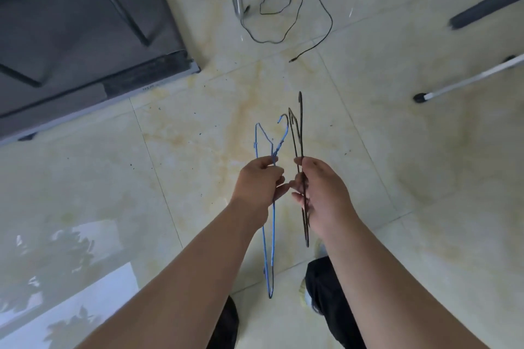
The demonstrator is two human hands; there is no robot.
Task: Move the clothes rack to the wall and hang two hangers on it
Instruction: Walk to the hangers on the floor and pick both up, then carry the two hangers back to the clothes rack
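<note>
The left hand (259, 178) pinches the blue hanger (268, 224) and the right hand (320, 193) grips the black hanger (301, 167), held apart over the floor (397, 178) so their hooks do not tangle.

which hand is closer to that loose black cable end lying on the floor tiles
Right. The right hand, holding the black hanger, is almost directly below the cable end; the left hand sits further left.

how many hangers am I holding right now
2. A blue wire hanger is in the left hand; a black wire hanger is in the right hand. No others show.
</note>
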